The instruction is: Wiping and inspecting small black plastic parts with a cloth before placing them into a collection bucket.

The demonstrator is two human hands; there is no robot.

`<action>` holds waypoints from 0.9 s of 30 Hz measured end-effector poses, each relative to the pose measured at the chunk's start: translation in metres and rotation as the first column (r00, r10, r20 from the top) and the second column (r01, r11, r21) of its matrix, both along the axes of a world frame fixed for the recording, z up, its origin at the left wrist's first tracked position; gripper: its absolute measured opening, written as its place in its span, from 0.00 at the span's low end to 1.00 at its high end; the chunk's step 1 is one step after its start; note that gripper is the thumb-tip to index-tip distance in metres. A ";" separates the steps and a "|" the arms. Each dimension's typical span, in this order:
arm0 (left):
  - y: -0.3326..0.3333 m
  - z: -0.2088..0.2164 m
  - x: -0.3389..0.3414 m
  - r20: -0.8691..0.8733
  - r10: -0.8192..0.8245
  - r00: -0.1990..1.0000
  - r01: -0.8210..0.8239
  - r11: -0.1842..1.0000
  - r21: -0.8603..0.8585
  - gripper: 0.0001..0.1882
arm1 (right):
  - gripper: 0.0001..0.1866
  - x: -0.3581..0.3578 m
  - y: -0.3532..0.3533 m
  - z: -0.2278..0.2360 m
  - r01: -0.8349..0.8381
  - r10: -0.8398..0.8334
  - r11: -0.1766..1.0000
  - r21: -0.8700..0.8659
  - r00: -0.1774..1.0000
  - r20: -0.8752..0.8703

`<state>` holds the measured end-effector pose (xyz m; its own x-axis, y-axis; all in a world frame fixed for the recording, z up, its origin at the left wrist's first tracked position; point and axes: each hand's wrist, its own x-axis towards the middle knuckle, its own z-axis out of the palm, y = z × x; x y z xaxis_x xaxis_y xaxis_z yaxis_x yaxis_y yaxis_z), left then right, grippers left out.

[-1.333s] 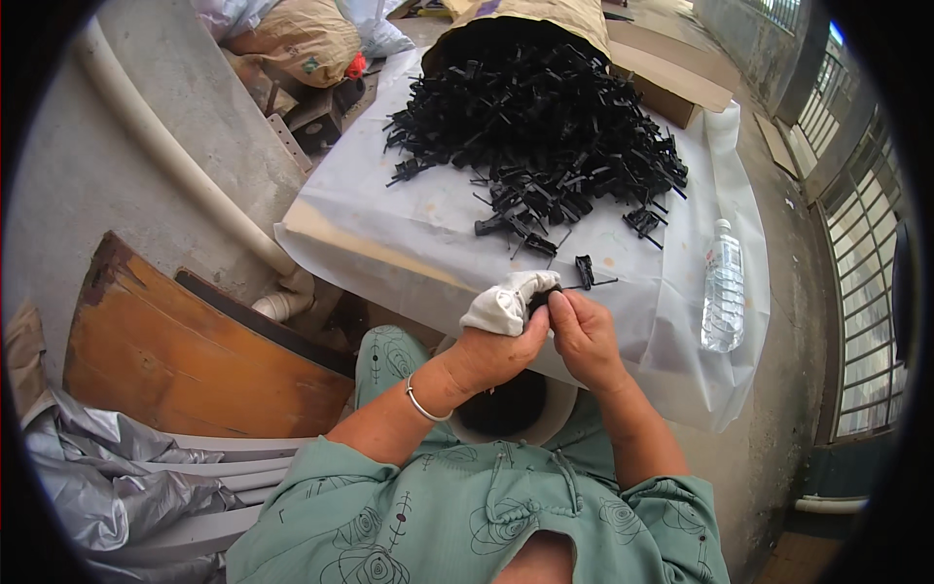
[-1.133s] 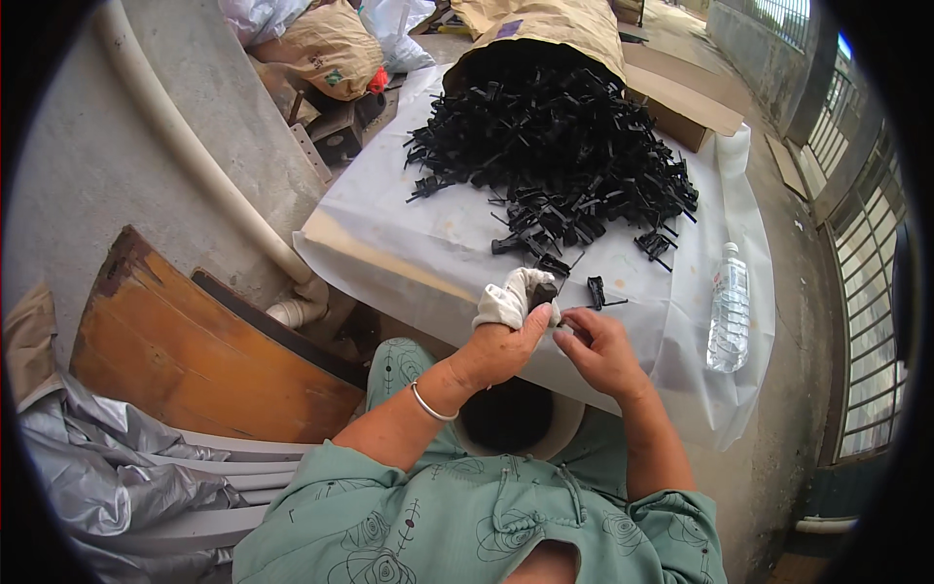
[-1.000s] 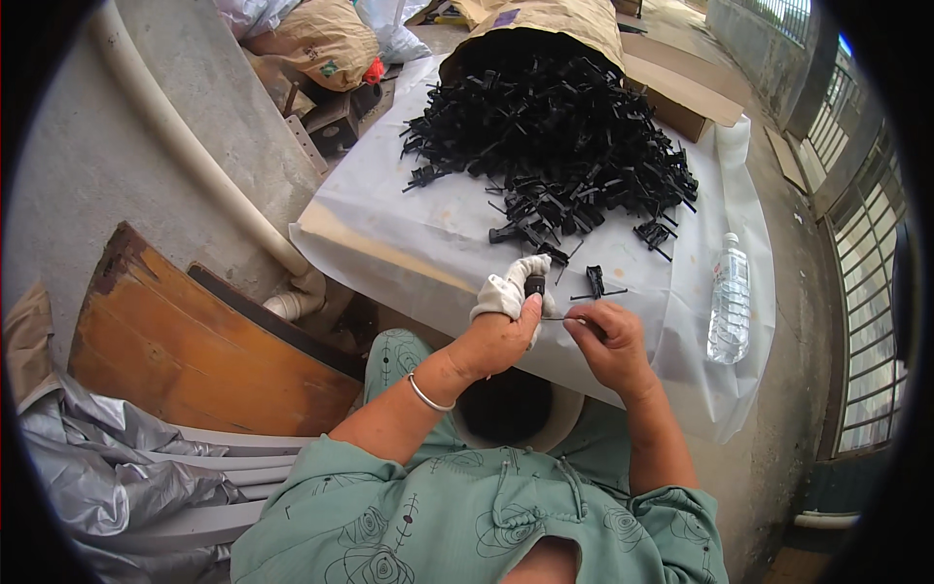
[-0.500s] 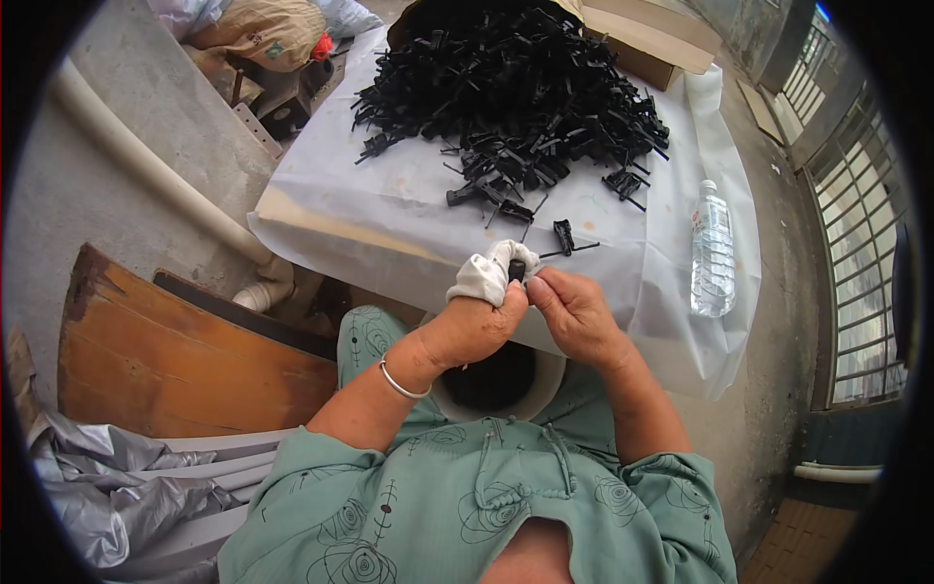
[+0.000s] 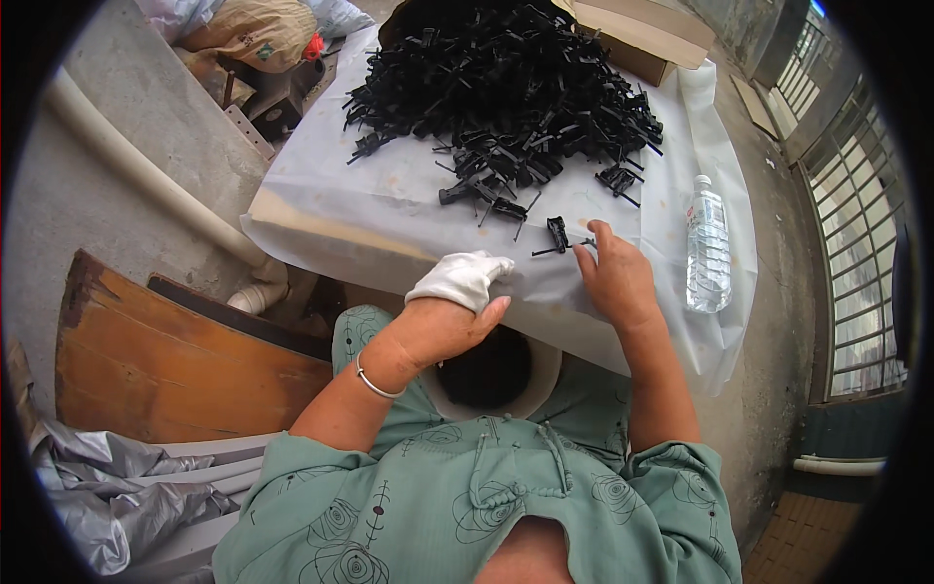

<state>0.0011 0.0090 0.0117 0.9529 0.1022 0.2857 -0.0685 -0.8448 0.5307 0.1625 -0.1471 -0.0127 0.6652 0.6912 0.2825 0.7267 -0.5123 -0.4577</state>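
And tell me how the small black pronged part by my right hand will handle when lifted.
The small black pronged part is probably stiff: its thin prongs stick out straight. They should hinder rolling; slim build suggests lightness.

Hands apart, heaped black parts, clear bottle

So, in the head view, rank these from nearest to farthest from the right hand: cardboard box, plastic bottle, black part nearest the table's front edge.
From the right hand:
1. Black part: just left, by the fingertips.
2. Plastic bottle: to the right, standing or lying, I can't tell.
3. Cardboard box: at the far side, beyond both.
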 end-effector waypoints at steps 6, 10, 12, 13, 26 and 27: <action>-0.017 -0.006 0.023 0.241 0.181 0.954 -0.162 0.982 -0.096 0.16 | 0.05 -0.004 -0.004 -0.008 -0.188 0.207 0.977 -0.102 0.951 0.228; -0.013 -0.013 0.030 0.100 0.214 0.972 -0.196 0.967 -0.164 0.16 | 0.02 -0.038 0.000 0.011 -0.434 0.418 0.901 -0.007 0.863 0.283; -0.012 -0.011 0.029 -0.062 0.192 0.980 -0.201 0.925 -0.323 0.14 | 0.03 -0.045 0.002 0.013 -0.468 0.439 0.880 0.077 0.865 0.242; -0.013 -0.010 0.027 -0.077 0.118 0.990 -0.141 0.816 -0.560 0.14 | 0.04 -0.048 0.005 0.012 -0.389 0.386 0.875 0.288 0.920 0.071; -0.022 0.001 0.013 -0.044 0.140 0.989 -0.129 0.690 -0.712 0.16 | 0.14 -0.047 0.019 0.004 -0.188 0.401 0.840 0.509 0.846 -0.351; -0.022 -0.004 0.015 -0.044 0.141 0.989 -0.130 0.689 -0.713 0.16 | 0.14 -0.049 0.020 0.001 -0.215 0.375 0.872 0.439 0.870 -0.318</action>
<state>0.0160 -0.0132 0.0073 0.9092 0.4077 0.0848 0.0052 -0.2146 0.9767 0.1136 -0.1274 -0.0112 0.5551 0.7638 0.3293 0.5404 -0.0303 -0.8409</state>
